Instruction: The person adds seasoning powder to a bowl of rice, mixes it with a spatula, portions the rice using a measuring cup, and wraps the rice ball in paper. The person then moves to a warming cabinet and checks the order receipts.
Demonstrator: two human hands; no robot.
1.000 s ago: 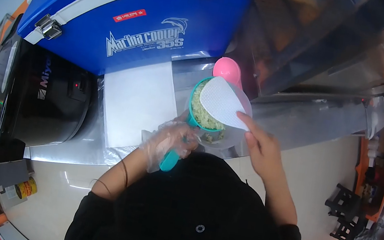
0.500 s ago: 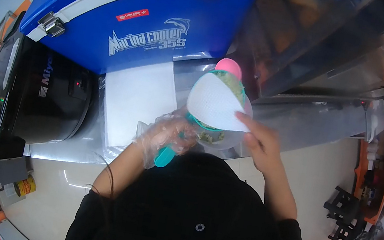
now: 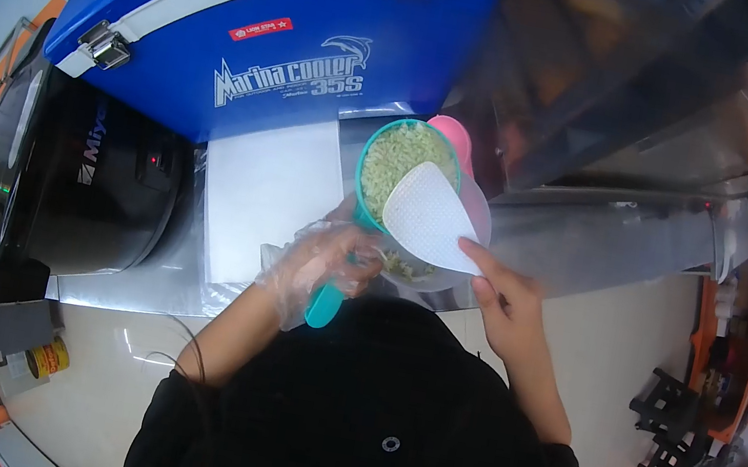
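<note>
My left hand [image 3: 329, 264], in a clear plastic glove, is closed round the handle of a teal scoop [image 3: 323, 307]. Greenish rice [image 3: 402, 161] fills the scoop's round cup up to its rim. Between the thumb and fingers of my right hand [image 3: 511, 291] is a white dimpled rice paddle [image 3: 429, 211], its blade slanting over the right part of the rice. Under the cup stands a translucent bowl [image 3: 479, 214], with some of the same rice showing inside. A pink round thing [image 3: 455, 138] sticks out behind the cup.
A blue cooler box [image 3: 278, 39] stands at the back of the steel counter. Left of my hands is a black rice cooker [image 3: 108, 199]. White sheets [image 3: 266, 196] lie between it and the scoop. The counter's steel top [image 3: 579, 248] runs to the right.
The rice paddle has slid toward me and to the right, uncovering most of the rice in the scoop. My left hand has hardly moved.
</note>
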